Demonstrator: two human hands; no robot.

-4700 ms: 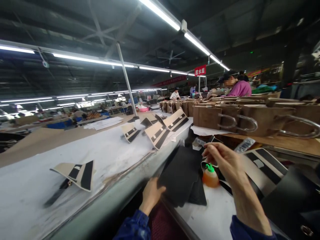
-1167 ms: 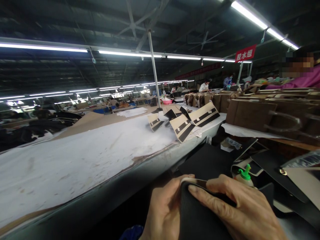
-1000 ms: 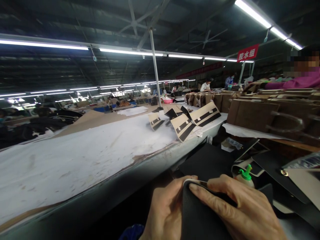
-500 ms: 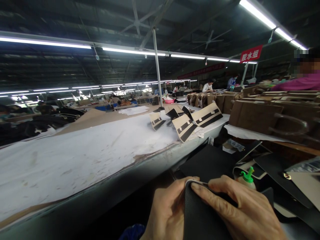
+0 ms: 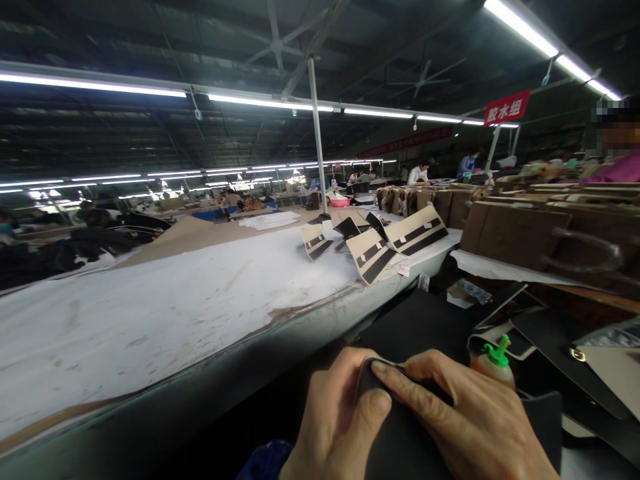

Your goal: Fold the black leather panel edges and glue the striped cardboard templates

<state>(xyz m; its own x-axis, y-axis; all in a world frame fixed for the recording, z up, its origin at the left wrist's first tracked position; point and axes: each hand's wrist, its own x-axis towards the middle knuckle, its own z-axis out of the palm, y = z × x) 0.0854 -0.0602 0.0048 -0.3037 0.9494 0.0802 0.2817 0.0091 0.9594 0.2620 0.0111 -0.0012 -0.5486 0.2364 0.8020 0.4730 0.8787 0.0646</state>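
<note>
A black leather-like piece (image 5: 405,443) rises from the bottom of the view, its rounded upper corner between my two hands. My left hand (image 5: 337,420) grips its left edge, thumb lying on the front face and fingers behind. On the right, my right hand (image 5: 460,407) pinches the top edge, with a finger pressed close to the corner. Behind my right hand stands a glue bottle (image 5: 496,363) with a green nozzle.
A long table (image 5: 165,300) covered in white paper runs along the left. Beige and black panels (image 5: 373,253) lie at its far end. Brown bags (image 5: 513,233) stand in rows at right, near a person's purple sleeve (image 5: 617,170). Black pieces (image 5: 555,347) lie below the bags.
My left thumb has come onto the front face of the black piece. Both hands and the piece's corner have shifted slightly left. The person at right shows less in view.
</note>
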